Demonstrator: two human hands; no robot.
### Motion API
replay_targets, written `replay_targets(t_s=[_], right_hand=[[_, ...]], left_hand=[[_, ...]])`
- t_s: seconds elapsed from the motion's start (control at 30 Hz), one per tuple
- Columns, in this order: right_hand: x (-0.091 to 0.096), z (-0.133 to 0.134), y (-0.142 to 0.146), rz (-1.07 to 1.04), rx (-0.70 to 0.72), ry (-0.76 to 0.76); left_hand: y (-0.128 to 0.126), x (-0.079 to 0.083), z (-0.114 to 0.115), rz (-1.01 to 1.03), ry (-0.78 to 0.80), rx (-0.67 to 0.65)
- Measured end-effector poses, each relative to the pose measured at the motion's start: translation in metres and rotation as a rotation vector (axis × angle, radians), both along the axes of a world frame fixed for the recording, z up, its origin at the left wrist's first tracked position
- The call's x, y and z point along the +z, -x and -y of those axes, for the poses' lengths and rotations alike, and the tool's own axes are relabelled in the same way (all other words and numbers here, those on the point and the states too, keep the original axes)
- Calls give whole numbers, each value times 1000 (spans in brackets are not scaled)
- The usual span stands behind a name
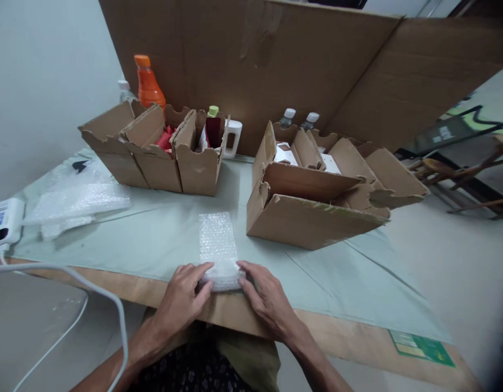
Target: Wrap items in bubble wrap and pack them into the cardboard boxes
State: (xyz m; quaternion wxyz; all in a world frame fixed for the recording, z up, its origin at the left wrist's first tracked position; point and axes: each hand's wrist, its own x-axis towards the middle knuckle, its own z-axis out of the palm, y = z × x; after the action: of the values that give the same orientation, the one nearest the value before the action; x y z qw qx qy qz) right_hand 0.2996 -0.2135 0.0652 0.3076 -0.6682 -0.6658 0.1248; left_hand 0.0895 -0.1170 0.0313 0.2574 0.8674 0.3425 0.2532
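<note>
A strip of clear bubble wrap [217, 239] lies on the pale green cloth near the table's front edge. Its near end is folded or rolled into a thicker bundle; whether anything is inside I cannot tell. My left hand [186, 291] grips the left side of that bundle, thumb low and index finger on top. On the opposite side my right hand [268, 296] holds the bundle the same way, its fingers curled round the edge. The far part of the strip stretches flat away from me, untouched.
Cardboard bins [157, 169] stand at the back left, holding red items. More cardboard boxes [317, 218] are on the right. An orange bottle [148, 84] stands behind. Loose bubble wrap [84, 198] lies left, near a white device [5, 223]. A white cable [100, 291] crosses the lower left.
</note>
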Motion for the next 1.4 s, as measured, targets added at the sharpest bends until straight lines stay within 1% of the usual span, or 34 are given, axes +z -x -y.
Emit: replay_targets(t_s=[0.07,0.1,0.13,0.27,0.33,0.4,0.5,0.57,0.67,0.73,0.83,0.93,1.0,1.03,1.1,1.2,1.23,1.3,1.37,1.4], right_hand=[[-6,4,0,75,-62,-163],[-8,6,0,120,-58,-211],[-11,6,1,165,-25,-221],[-14,-2,2,280,182,-99],[-13,-9,1,256,219,-78],[-8,-14,0,174,219,-55],[-1,-16,-2,51,172,34],[0,-15,-3,46,106,47],[-5,-14,-4,143,11,-64],[-9,-14,-4,210,33,-100],[-14,-18,-4,253,133,-50],[-12,-21,-6,171,159,-21],[-9,-20,-8,81,166,15],[-7,-18,-9,50,164,32],[-5,-14,-10,47,118,20],[-6,-9,-6,153,21,-71],[-7,-10,-5,196,26,-81],[-10,-14,-3,268,87,-55],[-13,-23,-4,304,133,-24],[-14,-28,-5,301,136,-18]], left_hand=[[-4,-4,-7,-41,0,46],[-6,-5,-10,-62,-9,62],[-8,-6,-12,-82,-24,75],[-8,-3,-12,-109,-97,100],[-3,2,-9,-63,-132,81],[3,7,-5,-10,-148,12],[7,11,-4,13,-117,-77],[3,8,-9,13,-94,-61],[-11,2,-24,-31,-99,6],[-18,-1,-31,-73,-123,49],[-18,-2,-33,-51,-169,78],[-6,1,-24,20,-185,-25],[2,4,-19,38,-145,-95],[4,4,-17,38,-117,-105],[2,5,-19,18,-77,-80],[-10,3,-29,-48,-93,-1],[-14,3,-33,-71,-105,27],[-18,2,-37,-85,-107,77],[-15,2,-36,-32,-24,130],[-11,3,-33,21,60,164]])
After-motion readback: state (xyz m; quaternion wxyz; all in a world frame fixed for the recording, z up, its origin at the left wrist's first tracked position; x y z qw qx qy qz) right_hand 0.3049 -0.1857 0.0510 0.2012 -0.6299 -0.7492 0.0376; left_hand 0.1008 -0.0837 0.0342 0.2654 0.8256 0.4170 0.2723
